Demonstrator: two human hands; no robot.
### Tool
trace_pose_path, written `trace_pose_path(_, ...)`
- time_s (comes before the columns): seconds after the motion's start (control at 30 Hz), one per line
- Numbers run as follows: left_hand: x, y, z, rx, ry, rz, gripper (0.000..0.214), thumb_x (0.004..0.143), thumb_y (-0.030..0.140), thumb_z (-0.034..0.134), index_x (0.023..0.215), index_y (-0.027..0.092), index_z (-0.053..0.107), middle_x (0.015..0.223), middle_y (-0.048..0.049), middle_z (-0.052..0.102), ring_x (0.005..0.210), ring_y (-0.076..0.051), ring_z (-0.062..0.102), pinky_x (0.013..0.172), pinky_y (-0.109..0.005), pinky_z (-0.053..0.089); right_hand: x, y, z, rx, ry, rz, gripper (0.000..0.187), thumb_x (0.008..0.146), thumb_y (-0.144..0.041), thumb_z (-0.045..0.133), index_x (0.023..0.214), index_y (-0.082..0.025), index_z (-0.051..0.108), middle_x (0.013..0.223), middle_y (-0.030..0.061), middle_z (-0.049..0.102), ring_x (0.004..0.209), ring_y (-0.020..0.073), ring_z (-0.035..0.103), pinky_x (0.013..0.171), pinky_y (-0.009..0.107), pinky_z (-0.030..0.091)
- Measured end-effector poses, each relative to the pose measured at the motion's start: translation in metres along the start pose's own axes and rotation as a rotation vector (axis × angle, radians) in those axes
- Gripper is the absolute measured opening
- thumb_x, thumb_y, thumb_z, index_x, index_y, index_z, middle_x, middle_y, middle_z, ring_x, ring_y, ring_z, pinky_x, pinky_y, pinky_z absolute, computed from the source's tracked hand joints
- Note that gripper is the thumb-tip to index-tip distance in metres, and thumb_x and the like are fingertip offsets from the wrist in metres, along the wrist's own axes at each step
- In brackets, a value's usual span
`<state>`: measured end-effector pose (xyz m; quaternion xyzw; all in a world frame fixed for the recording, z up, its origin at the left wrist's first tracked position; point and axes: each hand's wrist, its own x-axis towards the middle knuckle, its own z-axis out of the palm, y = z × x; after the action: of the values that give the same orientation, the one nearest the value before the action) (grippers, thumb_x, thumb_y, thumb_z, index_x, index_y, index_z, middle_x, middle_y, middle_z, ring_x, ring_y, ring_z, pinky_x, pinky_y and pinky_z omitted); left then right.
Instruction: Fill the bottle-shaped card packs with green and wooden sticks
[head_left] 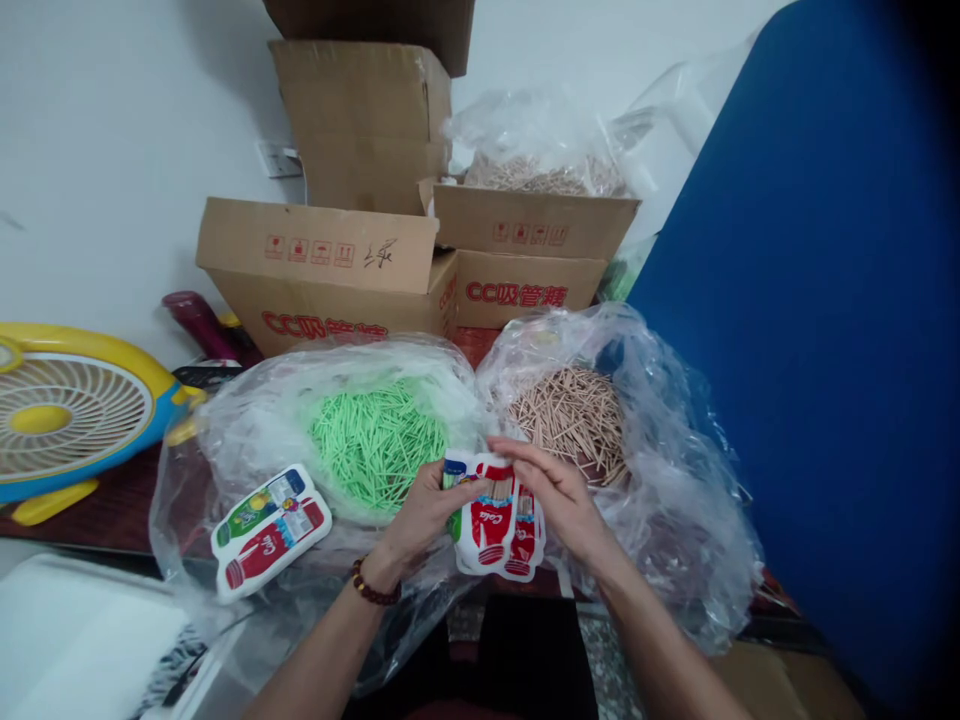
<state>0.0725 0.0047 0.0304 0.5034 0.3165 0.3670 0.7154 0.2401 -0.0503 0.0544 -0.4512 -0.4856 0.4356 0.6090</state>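
My left hand (421, 512) is closed round a small stack of flat, bottle-shaped cola packets (491, 525), its thumb lying across the front one. The packets are red and white with a green part at the left, and the rear one is fanned out to the right. My right hand (559, 492) grips the stack's upper right edge, its fingers reaching over the top. Tan sticks show in the front packet's window. Behind my hands lie a pile of green sticks (379, 440) and a pile of tan sticks (574, 415), each in an opened clear plastic bag.
More packets (271, 530) lie on the plastic at the left. A yellow and blue fan (75, 410) stands at far left. Cardboard boxes (322, 270) stack against the wall, one holding a bag of sticks (540, 170). A blue panel (810, 300) closes off the right side.
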Motion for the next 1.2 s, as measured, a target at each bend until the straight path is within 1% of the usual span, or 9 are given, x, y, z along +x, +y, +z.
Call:
trace_pose_path(0.07, 0.001, 0.001, -0.002, -0.013, 0.014, 0.011, 0.024, 0.069, 0.030, 0.078, 0.083, 0.012, 0.070, 0.076, -0.0025, 0.072, 0.065, -0.015, 0.063, 0.066, -0.025, 0.049, -0.001, 0.005, 0.002, 0.094, 0.012, 0.063, 0.026, 0.077, -0.028, 0.070, 0.103, -0.025, 0.070, 0.108, 0.0020, 0.071, 0.100, 0.0178, 0.064, 0.091, 0.031, 0.048)
trace_pose_path(0.17, 0.001, 0.002, -0.005, -0.028, 0.023, 0.017, 0.023, 0.068, 0.029, 0.079, 0.079, 0.012, 0.069, 0.073, -0.0016, 0.071, 0.062, -0.013, 0.062, 0.063, -0.024, 0.049, -0.006, 0.018, 0.011, 0.235, -0.069, 0.250, 0.029, 0.069, -0.025, 0.076, 0.097, -0.022, 0.069, 0.088, -0.0001, 0.074, 0.075, 0.0153, 0.068, 0.071, 0.027, 0.053)
trace_pose_path(0.27, 0.001, 0.003, -0.010, -0.022, 0.043, 0.008, 0.026, 0.066, 0.028, 0.081, 0.082, 0.012, 0.068, 0.075, -0.0011, 0.071, 0.063, -0.013, 0.063, 0.062, -0.023, 0.050, -0.012, 0.028, 0.021, 0.320, -0.040, 0.362, 0.031, 0.066, -0.026, 0.078, 0.095, -0.020, 0.069, 0.081, -0.0002, 0.074, 0.066, 0.0157, 0.068, 0.066, 0.029, 0.055)
trace_pose_path(0.4, -0.002, 0.005, -0.015, -0.028, 0.077, -0.011, 0.031, 0.063, 0.026, 0.082, 0.086, 0.014, 0.064, 0.077, 0.0001, 0.072, 0.064, -0.014, 0.064, 0.063, -0.024, 0.052, -0.013, 0.033, 0.026, 0.311, 0.037, 0.374, 0.034, 0.060, -0.026, 0.081, 0.090, -0.019, 0.070, 0.077, 0.0011, 0.075, 0.064, 0.0184, 0.069, 0.063, 0.031, 0.056)
trace_pose_path(0.53, -0.004, 0.006, -0.016, -0.031, 0.058, -0.029, 0.031, 0.065, 0.025, 0.081, 0.089, 0.014, 0.063, 0.081, -0.0013, 0.073, 0.065, -0.014, 0.066, 0.063, -0.025, 0.053, -0.010, 0.033, 0.023, 0.265, 0.088, 0.336, 0.032, 0.059, -0.027, 0.082, 0.088, -0.019, 0.071, 0.075, 0.0006, 0.075, 0.061, 0.0174, 0.067, 0.059, 0.029, 0.054)
trace_pose_path(0.67, -0.004, 0.005, -0.015, -0.023, 0.064, -0.006, 0.029, 0.067, 0.025, 0.079, 0.088, 0.014, 0.062, 0.079, -0.0009, 0.073, 0.065, -0.014, 0.066, 0.063, -0.025, 0.054, -0.011, 0.034, 0.018, 0.271, 0.030, 0.334, 0.033, 0.059, -0.030, 0.081, 0.089, -0.017, 0.072, 0.080, 0.0028, 0.075, 0.067, 0.0183, 0.068, 0.065, 0.030, 0.055)
trace_pose_path(0.77, -0.004, 0.005, -0.013, -0.019, 0.066, -0.002, 0.029, 0.066, 0.024, 0.080, 0.087, 0.015, 0.062, 0.079, -0.0002, 0.072, 0.064, -0.014, 0.066, 0.063, -0.025, 0.053, -0.014, 0.037, 0.015, 0.276, 0.015, 0.342, 0.034, 0.059, -0.032, 0.082, 0.088, -0.017, 0.072, 0.079, 0.0026, 0.075, 0.065, 0.0185, 0.068, 0.065, 0.031, 0.054)
trace_pose_path(0.93, -0.007, 0.009, -0.006, 0.006, 0.041, -0.015, 0.034, 0.064, 0.024, 0.081, 0.091, 0.015, 0.063, 0.081, -0.0002, 0.072, 0.068, -0.015, 0.066, 0.065, -0.026, 0.053, -0.021, 0.044, 0.014, 0.163, 0.020, 0.247, 0.028, 0.068, -0.034, 0.077, 0.091, -0.019, 0.071, 0.079, 0.0010, 0.073, 0.067, 0.0162, 0.066, 0.064, 0.028, 0.052)
trace_pose_path(1.2, -0.013, 0.013, -0.003, 0.105, 0.009, -0.065, 0.024, 0.065, 0.028, 0.078, 0.078, 0.010, 0.068, 0.071, -0.0042, 0.071, 0.062, -0.017, 0.064, 0.060, -0.025, 0.048, -0.029, 0.040, 0.012, 0.247, -0.027, 0.269, 0.031, 0.064, -0.037, 0.079, 0.083, -0.017, 0.066, 0.075, -0.0016, 0.071, 0.065, 0.0143, 0.064, 0.065, 0.027, 0.050)
